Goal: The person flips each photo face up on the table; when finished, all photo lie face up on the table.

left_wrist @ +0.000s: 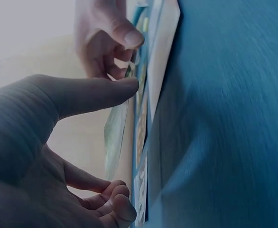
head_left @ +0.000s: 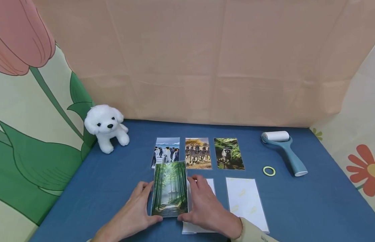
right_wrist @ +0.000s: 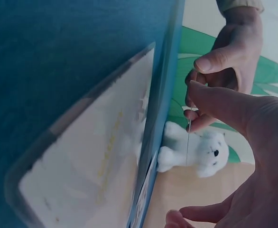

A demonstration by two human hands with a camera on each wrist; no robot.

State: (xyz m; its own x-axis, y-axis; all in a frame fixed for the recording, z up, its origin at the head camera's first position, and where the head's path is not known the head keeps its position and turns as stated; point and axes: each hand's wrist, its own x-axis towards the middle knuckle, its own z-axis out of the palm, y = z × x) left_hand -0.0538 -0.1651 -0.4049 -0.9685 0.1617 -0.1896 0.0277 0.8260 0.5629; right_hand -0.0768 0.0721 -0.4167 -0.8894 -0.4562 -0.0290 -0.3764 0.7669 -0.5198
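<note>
Both hands hold a bamboo-forest photo card (head_left: 170,188), picture side up, above the blue table. My left hand (head_left: 130,208) grips its left side, with the thumb at the lower left corner. The right hand (head_left: 208,208) holds the opposite side, its thumb at the lower right corner. In the left wrist view the card (left_wrist: 115,137) appears raised and nearly edge-on between the hands. Beneath the right hand lies a partly hidden white-backed card (head_left: 211,184); another white-backed card (head_left: 246,203) with faint yellow marks lies right of it.
Behind the hands lie a penguin card (head_left: 166,151), a zebra card (head_left: 197,153) and a raccoon card (head_left: 229,153) in a row. A white plush dog (head_left: 105,126) sits at the back left. A yellow-green ring (head_left: 269,171) and a lint roller (head_left: 285,148) lie to the right.
</note>
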